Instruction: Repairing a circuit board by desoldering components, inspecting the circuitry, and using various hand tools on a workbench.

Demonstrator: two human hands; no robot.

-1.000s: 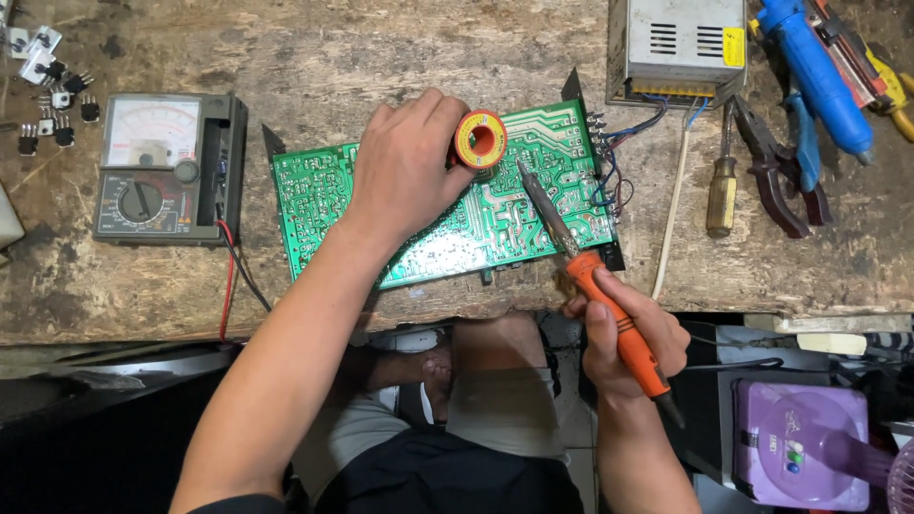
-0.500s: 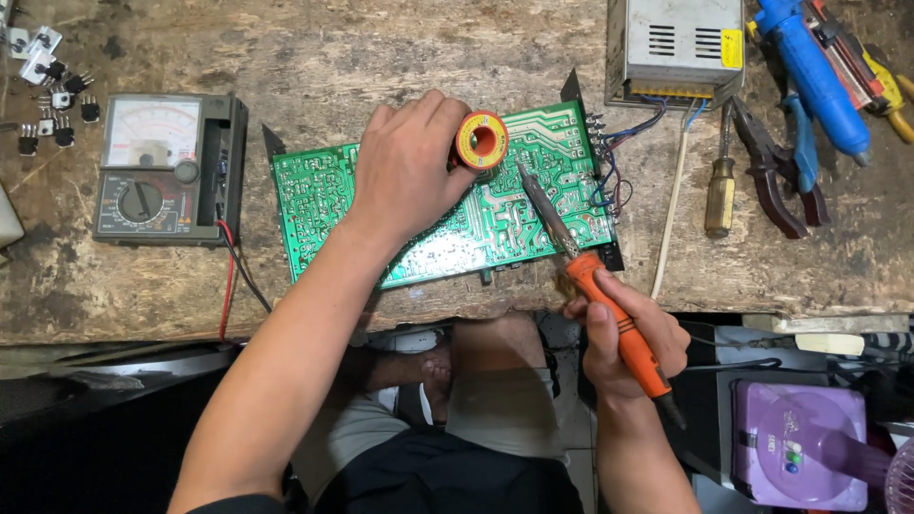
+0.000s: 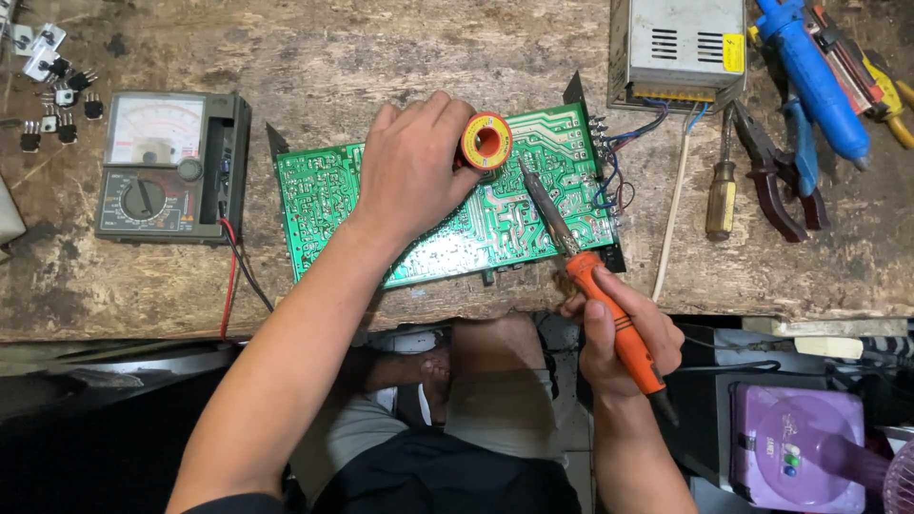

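Seen from above: a worn, stained wooden workbench (image 3: 362, 48) with a green rectangular printed circuit board (image 3: 447, 205) lying solder side up near its front edge, tilted slightly, right end higher.

Left hand (image 3: 409, 171) laid palm-down on the middle of the board, fingers closed around a small orange-and-yellow spool of solder wire (image 3: 486, 141) pinched at the fingertips, spool face turned up. Placed so, probably, to pin the board flat and keep the solder close to the joint at once.

Right hand (image 3: 624, 333) off the bench edge, below the board's right corner, wrapped shut around the orange handle of a soldering iron (image 3: 571, 247), gripped like a pen. Dark metal shaft slanted up and left across the board, tip just below the spool; contact with the copper not clear at this size. Held far back on the handle, likely to keep fingers away from the hot end.

To the left, a grey analogue multimeter (image 3: 171, 167) with red and black leads trailing off the bench edge, and small black transistors (image 3: 57, 95) scattered at the corner. To the right, a perforated metal power supply box (image 3: 678, 48) wired to the board, a yellow-handled screwdriver (image 3: 722, 195), dark pliers (image 3: 776, 181) and a blue tool (image 3: 809, 71), all well apart from the work.
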